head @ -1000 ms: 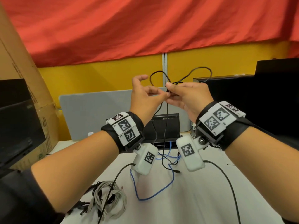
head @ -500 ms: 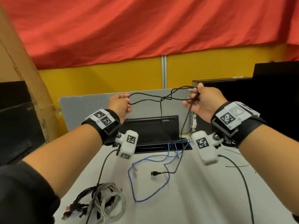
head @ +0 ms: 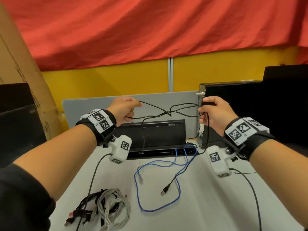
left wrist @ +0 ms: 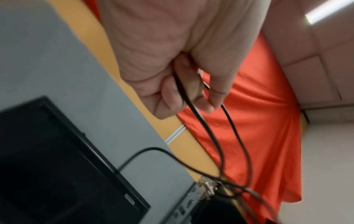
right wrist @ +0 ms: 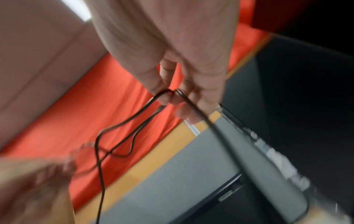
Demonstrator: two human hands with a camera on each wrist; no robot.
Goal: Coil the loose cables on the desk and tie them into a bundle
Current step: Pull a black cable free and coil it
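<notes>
Both hands have pulled apart since a second ago, when they met up high. Now my left hand [head: 124, 109] has its fingers [left wrist: 173, 97] curled round two strands of the black cable [head: 160, 112]. My right hand [head: 215, 112] pinches the other end of that loop, its fingers [right wrist: 168, 97] curled tight. Between the two sets of fingers the strands cross in a small tangle. One end hangs below my right fingers to the tabletop [head: 208, 205]. I think I should keep the loops even and not tug hard, so the tangle slips out. Further down lie the blue cable [head: 179, 192] and a tied bundle [head: 106, 209].
</notes>
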